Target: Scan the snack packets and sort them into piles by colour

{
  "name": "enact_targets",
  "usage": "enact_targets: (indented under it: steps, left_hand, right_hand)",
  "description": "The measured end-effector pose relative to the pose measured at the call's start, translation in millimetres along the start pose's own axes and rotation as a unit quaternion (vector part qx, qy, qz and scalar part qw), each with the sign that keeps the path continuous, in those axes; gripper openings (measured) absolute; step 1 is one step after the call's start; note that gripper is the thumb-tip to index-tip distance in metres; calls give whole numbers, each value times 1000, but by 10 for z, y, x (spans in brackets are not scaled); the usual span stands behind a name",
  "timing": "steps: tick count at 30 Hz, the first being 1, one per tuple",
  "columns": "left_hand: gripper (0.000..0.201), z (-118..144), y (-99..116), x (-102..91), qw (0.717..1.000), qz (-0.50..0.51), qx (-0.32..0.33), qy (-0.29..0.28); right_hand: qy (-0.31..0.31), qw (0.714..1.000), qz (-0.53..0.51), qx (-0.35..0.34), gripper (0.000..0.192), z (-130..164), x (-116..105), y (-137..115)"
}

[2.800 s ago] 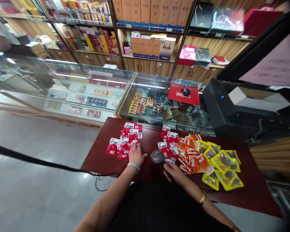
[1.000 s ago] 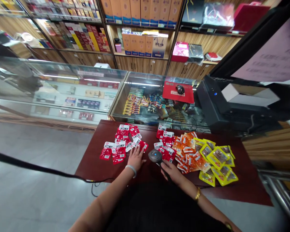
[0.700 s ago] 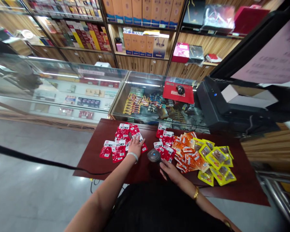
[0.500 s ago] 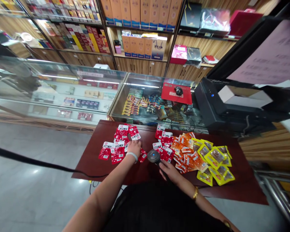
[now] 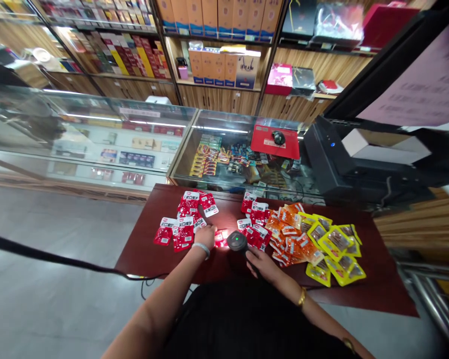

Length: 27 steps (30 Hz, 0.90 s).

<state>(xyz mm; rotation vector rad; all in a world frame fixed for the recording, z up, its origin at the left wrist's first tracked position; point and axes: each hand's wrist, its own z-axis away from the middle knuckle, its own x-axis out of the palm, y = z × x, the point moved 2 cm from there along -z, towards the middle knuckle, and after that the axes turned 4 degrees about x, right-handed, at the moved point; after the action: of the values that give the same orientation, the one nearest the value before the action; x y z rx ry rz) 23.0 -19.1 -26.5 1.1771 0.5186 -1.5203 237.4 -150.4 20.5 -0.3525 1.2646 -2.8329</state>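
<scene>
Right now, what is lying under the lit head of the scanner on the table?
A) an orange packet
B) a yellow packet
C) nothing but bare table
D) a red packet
D: the left hand holds a red packet in the glow beside the scanner, which the right hand grips; the orange packets and yellow packets lie off to the right.

Bare table left of red packets
</scene>
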Motion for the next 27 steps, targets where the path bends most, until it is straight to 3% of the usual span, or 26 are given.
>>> enact_targets:
  steps: [4, 8, 12, 14, 17, 21, 24, 27]
  left_hand:
    - [28, -113, 97, 2, 990, 131, -50, -9]
    - [28, -283, 341, -119, 965, 261, 18, 37]
    - [52, -460, 227, -295, 975, 157, -50, 147]
    - [68, -551, 86, -313, 985, 85, -69, 136]
    - [80, -622, -45, -238, 996, 25, -42, 70]
    - [77, -456, 32, -64, 999, 10, 42, 20]
    - [59, -220, 154, 34, 994, 31, 104, 16]
    - [50, -80, 202, 24, 994, 47, 40, 86]
  right_hand:
    - [35, 999, -30, -11, 60, 39, -51, -84]
    - [61, 997, -45, -24, 50, 33, -105, -110]
    - [46, 998, -30, -26, 48, -14, -85, -77]
    - [31, 999, -20, -27, 52, -40, -53, -61]
    - [21, 999, -14, -21, 58, -70, -12, -62]
    - [25, 999, -29, -18, 62, -98, -10, -81]
    - [39, 998, -40, -17, 59, -112, -38, -78]
    - [44, 998, -53, -11, 54, -117, -59, -62]
